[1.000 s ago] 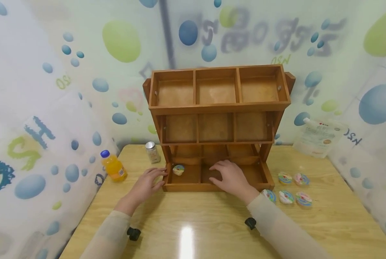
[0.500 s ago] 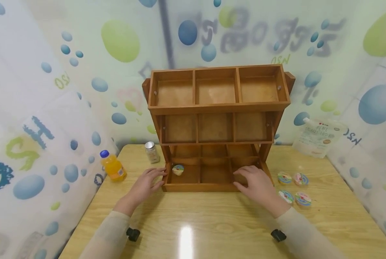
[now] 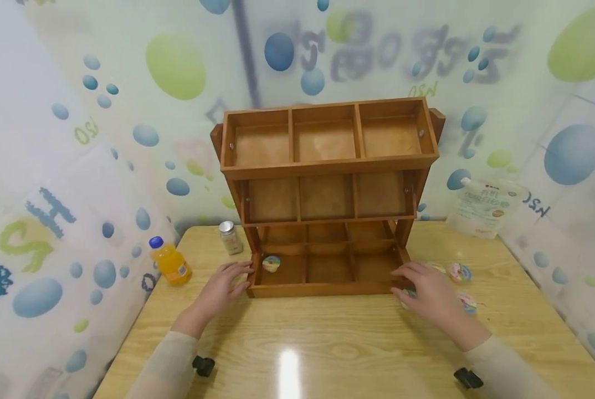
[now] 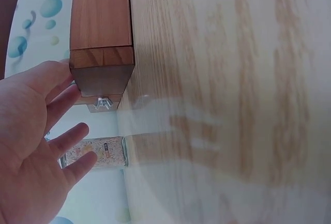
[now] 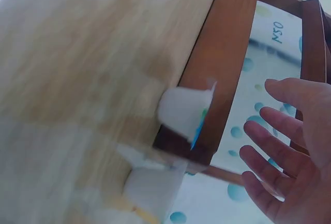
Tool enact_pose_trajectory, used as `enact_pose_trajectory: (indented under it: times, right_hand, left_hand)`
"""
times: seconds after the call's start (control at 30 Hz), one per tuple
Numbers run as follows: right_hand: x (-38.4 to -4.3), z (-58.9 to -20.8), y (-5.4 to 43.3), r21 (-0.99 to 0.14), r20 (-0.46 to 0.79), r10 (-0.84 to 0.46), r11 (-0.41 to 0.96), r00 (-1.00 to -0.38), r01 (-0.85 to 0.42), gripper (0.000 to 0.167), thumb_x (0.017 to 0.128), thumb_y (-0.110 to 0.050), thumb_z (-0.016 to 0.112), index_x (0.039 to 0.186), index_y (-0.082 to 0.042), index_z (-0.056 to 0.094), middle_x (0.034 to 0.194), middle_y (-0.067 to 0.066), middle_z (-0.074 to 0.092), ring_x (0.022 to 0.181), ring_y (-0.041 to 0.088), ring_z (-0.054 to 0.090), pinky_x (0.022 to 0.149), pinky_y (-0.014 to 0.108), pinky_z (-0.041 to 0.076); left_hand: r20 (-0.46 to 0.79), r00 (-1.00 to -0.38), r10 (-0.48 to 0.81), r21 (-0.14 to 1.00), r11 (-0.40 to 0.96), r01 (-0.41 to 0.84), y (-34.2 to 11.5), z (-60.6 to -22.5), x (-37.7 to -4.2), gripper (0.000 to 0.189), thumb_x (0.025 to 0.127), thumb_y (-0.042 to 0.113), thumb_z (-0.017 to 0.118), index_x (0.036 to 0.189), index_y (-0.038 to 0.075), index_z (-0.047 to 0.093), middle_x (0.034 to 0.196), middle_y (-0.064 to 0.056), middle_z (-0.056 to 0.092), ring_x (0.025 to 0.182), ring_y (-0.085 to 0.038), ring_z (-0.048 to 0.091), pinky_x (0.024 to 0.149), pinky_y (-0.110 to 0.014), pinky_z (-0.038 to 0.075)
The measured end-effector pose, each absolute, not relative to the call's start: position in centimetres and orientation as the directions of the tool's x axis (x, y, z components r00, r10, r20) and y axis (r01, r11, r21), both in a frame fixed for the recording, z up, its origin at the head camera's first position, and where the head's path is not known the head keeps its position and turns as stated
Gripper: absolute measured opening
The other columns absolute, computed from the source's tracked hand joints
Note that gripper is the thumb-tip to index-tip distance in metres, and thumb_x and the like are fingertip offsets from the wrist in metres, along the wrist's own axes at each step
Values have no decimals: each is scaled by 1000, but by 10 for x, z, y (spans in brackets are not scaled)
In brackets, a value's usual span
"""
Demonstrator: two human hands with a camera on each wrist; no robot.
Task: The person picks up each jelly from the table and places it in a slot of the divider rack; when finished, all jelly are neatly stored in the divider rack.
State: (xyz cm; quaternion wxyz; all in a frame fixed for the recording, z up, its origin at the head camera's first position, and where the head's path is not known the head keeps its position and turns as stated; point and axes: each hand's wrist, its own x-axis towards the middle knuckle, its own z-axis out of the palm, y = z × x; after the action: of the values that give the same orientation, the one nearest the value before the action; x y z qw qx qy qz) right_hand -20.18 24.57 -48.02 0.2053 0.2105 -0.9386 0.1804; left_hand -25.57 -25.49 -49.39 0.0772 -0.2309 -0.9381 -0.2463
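A brown wooden tiered rack (image 3: 327, 289) stands on the table, its tiers split into compartments. One small foil-lidded cup (image 3: 271, 264) lies in the bottom tier's left compartment. My left hand (image 3: 220, 291) touches the rack's left front corner with extended fingers, also seen in the left wrist view. Beyond the rack's right end, my right hand (image 3: 429, 293) hovers over more small cups (image 3: 460, 272), hiding some partly. In the right wrist view its fingers (image 5: 276, 136) are loosely spread with nothing between them; a white cup (image 5: 181, 110) sits by the rack's corner.
To the left are an orange juice bottle (image 3: 173, 265) with a blue cap and a small glass jar (image 3: 230, 238) with a silver lid. A white spouted pouch (image 3: 487, 208) leans on the patterned backdrop (image 3: 178, 127) at the back right.
My right hand has moved right, from the middle bottom compartment past the right one to over the cups outside the rack. My left hand stays at the rack's corner. The head view has shifted slightly.
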Motion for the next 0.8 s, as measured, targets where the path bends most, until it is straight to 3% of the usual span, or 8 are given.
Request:
enact_pose_trajectory:
  times: [0.13,0.37,0.6,0.8]
  right_hand:
    - [-195,-481,256,-220,443,-318,868,-838,-446,31,85,-28,85,110,-11,77,111,8,75,99,30,69,80,49,60]
    - [-186,-487,268,-149,437,-334,889,-835,-433,29,84,-33,86,104,-13,79,105,6,76,98,32,69,98,60,52]
    - [-176,-489,274,-107,443,-349,894,-826,-435,34,79,-36,89,102,-13,78,104,5,75,102,34,68,100,66,48]
    - [-175,-492,276,-103,394,-342,906,-853,-411,39,77,-42,89,105,-16,78,109,6,76,110,39,67,105,71,42]
  left_hand:
    - [257,-886,387,432,774,463,-254,-495,-254,35,100,16,69,134,7,67,151,-11,58,138,-39,50,114,-62,43]
    - [227,-900,373,454,776,437,-253,-493,-253,36,101,18,69,135,7,66,153,-9,56,140,-37,47,114,-62,42]
    - [229,-902,367,458,777,432,-254,-494,-253,36,101,17,69,135,9,67,152,-8,57,140,-37,48,114,-62,43]
    - [231,-901,367,465,772,434,-255,-493,-253,35,101,18,69,135,10,67,152,-8,57,140,-37,48,115,-62,42]
